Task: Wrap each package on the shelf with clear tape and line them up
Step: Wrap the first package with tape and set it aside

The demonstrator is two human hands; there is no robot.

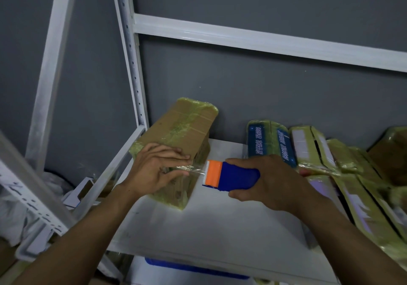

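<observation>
A brown cardboard package (pixel 182 126), partly covered in clear yellowish tape, lies on the white shelf (pixel 211 225) at the left. My left hand (pixel 156 170) rests on its near end with straight fingers pressing a strip of clear tape (pixel 196 169) onto it. That strip runs to the blue and orange tape dispenser (pixel 229 175), which my right hand (pixel 273 183) grips by the blue handle, just right of the package.
Several wrapped packages (pixel 317 148) stand in a row at the right of the shelf, against the grey wall. White shelf uprights (pixel 130 49) rise at the left. A blue bin (pixel 193 269) shows below the shelf, and white bags (pixel 19 209) lie lower left.
</observation>
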